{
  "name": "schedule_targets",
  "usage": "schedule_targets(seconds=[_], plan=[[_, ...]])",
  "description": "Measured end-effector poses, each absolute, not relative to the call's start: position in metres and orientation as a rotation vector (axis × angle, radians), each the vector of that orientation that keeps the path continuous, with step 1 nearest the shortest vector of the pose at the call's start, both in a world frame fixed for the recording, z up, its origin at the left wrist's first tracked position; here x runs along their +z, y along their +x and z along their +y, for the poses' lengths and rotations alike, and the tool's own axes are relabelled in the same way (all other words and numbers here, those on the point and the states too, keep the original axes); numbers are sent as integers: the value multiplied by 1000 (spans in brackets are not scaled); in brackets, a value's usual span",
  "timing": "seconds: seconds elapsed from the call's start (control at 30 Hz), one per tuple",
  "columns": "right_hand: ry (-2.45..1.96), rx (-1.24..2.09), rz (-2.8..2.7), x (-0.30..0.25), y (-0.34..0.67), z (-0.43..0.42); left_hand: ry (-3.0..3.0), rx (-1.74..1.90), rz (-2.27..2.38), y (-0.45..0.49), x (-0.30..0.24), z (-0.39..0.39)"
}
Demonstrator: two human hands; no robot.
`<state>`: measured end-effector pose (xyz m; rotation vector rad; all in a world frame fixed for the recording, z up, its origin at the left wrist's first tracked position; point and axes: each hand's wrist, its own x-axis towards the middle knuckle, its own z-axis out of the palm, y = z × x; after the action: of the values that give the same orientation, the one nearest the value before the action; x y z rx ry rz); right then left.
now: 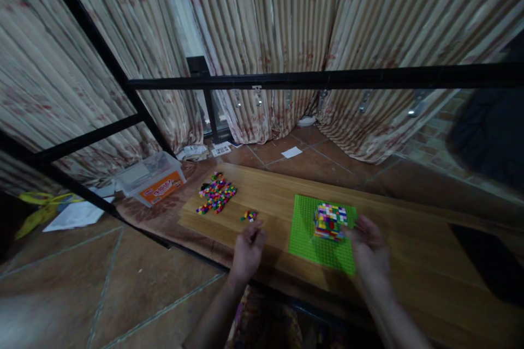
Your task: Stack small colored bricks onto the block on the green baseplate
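A block-shaped build of many-coloured toy bricks (329, 221) stands on a green baseplate (305, 229). My right hand (370, 245) is at the right side of this build, over the plate's edge, with the thumb and fingers apart and nothing seen between them. Whether the thumb touches the build I cannot tell. Farther left, my left hand (248, 251) is just in front of a small cluster of loose bricks (249, 216). Its fingers are curled together as in a pinch, and anything between them is too small to make out.
A larger heap of loose bricks (216, 193) lies at the left end of the wooden table (270, 185). Beyond that end sits a clear plastic box (151, 177) with an orange label. A dark flat object (487, 256) lies at the right. A black metal bar (327, 77) crosses behind the table.
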<state>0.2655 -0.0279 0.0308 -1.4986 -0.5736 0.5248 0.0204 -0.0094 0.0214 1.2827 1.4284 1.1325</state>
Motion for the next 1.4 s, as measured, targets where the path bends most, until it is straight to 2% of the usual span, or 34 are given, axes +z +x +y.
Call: schedule_targets(seconds=[0.2, 0.47, 0.67, 0.87, 1.07, 1.4], plan=[[-1602, 559, -747, 58, 238, -69, 1567, 897, 1999, -37, 16, 19], [-1613, 797, -978, 19, 205, -94, 1957, 564, 2070, -22, 23, 31], [-1649, 854, -929, 6, 212, -107, 1782, 816, 1939, -23, 23, 21], [-1655, 812, -839, 5, 228, -107, 1775, 1047, 1450, 24, 40, 1], [-1632, 741, -781, 0, 243, -109, 1961, 996, 1105, 89, 62, -1], [-1656, 765, -699, -4, 264, -119, 2404, 642, 1123, 135, 68, 25]])
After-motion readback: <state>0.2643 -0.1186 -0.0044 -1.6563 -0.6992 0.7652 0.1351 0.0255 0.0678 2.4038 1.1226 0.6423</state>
